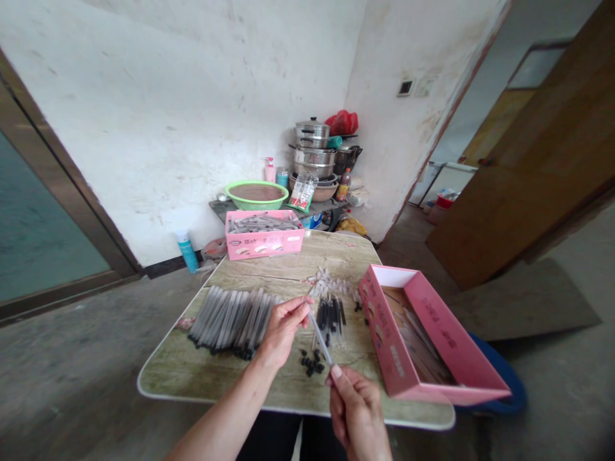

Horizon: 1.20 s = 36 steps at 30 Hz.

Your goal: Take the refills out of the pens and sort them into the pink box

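Note:
A translucent pen barrel (321, 336) is held aslant between my two hands. My left hand (282, 325) pinches its upper end, and my right hand (356, 402) grips the lower end between thumb and fingers. Left of them lies a wide row of similar translucent pen barrels (233, 317), with dark tips toward me. Just beyond the held barrel is a small bunch of thin black-and-clear pen parts (331, 314). Several small black caps (312, 365) lie beneath it on the table. Farther back, small clear pieces (331, 282) are scattered in a heap.
On the table's (182, 378) right edge, an open pink box (389, 349) holds thin clear pieces. Another pink box (288, 242), full of pen barrels, stands at the back. Behind it are a green basin (254, 203) and stacked steel pots (314, 157) against the wall.

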Each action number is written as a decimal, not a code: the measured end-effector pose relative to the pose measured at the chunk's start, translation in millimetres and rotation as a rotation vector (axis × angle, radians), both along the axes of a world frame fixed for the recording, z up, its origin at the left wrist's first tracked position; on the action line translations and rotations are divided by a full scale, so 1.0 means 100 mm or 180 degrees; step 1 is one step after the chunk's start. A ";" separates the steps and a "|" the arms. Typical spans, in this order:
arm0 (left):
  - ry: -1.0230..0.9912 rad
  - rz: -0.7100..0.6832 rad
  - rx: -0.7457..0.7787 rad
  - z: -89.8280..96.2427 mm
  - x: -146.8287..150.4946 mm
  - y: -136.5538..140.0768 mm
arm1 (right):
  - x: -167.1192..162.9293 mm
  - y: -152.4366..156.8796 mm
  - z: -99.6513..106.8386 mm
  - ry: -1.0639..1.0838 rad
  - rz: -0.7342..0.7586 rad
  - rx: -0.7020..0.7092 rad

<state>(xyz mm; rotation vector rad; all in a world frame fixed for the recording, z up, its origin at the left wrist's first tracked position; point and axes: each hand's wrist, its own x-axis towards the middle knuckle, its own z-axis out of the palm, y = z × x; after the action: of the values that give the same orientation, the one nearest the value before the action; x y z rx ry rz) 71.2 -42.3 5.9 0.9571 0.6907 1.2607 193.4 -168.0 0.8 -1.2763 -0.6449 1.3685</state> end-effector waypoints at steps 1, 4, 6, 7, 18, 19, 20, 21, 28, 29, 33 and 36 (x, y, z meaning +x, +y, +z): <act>0.0009 -0.0023 0.0019 -0.01 -0.01 0.00 | -0.02 0.00 0.01 0.0337 0.0022 -0.0073; 0.0058 -0.0055 0.0074 -0.06 -0.04 0.01 | -0.08 0.00 0.04 0.1170 0.0162 -0.0273; 0.0125 -0.0061 0.0107 -0.11 -0.06 0.02 | -0.11 -0.01 0.05 0.1559 0.0298 -0.0408; 0.0179 -0.0063 0.0126 -0.13 -0.07 0.03 | -0.13 -0.01 0.05 0.1676 0.0349 -0.0456; 0.2554 0.0963 0.1082 -0.18 -0.46 0.52 | -0.29 0.40 -0.37 -0.3040 0.0260 0.0480; 0.2809 0.1102 0.1212 -0.17 -0.50 0.55 | -0.33 0.44 -0.39 -0.3627 0.0278 0.0510; 0.3013 0.1149 0.1310 -0.17 -0.53 0.58 | -0.39 0.48 -0.41 -0.4027 0.0307 0.0489; 0.3165 0.1116 0.1378 -0.17 -0.54 0.59 | -0.46 0.51 -0.42 -0.4243 0.0332 0.0444; 0.3646 0.0341 0.1669 -0.18 -0.36 0.58 | -0.80 0.73 -0.34 -0.4546 0.0419 0.0465; 0.3719 0.0245 0.1679 -0.18 -0.33 0.58 | -0.79 0.73 -0.33 -0.4552 0.0420 0.0503; 0.3969 0.0027 0.1582 -0.17 -0.27 0.62 | -0.61 0.64 -0.33 -0.4454 0.0384 0.0671; 0.4044 -0.0028 0.1391 -0.15 -0.17 0.72 | -0.35 0.56 -0.38 -0.4293 0.0205 0.0681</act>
<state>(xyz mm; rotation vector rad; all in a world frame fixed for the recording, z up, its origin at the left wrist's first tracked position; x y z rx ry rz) 53.9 29.4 -9.0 2.1521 1.3810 0.6690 158.3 -111.9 -36.8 -1.9071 -1.6693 0.2710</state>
